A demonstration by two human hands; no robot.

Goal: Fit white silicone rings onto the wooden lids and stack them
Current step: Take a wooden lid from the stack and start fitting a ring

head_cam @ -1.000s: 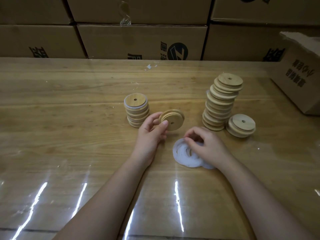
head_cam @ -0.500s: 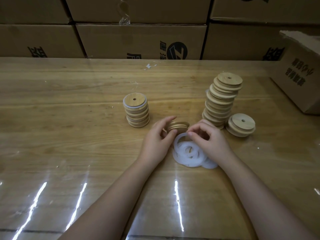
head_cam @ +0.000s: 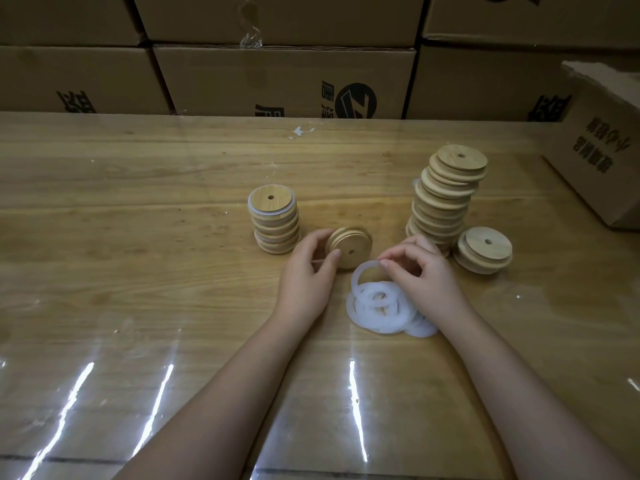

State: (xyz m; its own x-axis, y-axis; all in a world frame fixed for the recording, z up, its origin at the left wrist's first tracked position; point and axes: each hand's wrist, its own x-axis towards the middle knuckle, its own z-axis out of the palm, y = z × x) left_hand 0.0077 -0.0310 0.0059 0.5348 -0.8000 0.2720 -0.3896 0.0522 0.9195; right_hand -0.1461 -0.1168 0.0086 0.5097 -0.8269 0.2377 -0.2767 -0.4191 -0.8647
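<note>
My left hand (head_cam: 306,271) holds a round wooden lid (head_cam: 354,247) with a centre hole, tilted up on edge. My right hand (head_cam: 420,271) pinches one white silicone ring (head_cam: 360,271) lifted off a small pile of white rings (head_cam: 384,308) that lies on the table between my hands. The ring hangs just below and right of the lid. A short stack of lids with white rings (head_cam: 275,220) stands to the left. A tall leaning stack of bare wooden lids (head_cam: 446,199) stands to the right, with a low stack of lids (head_cam: 485,249) beside it.
The wooden table (head_cam: 138,271) is covered with glossy clear film. Cardboard boxes (head_cam: 284,81) line its far edge, and an open cardboard box (head_cam: 602,150) sits at the right edge.
My right hand has lifted one ring off the pile. My left hand has tilted the lid up so that its face shows, close to the ring.
</note>
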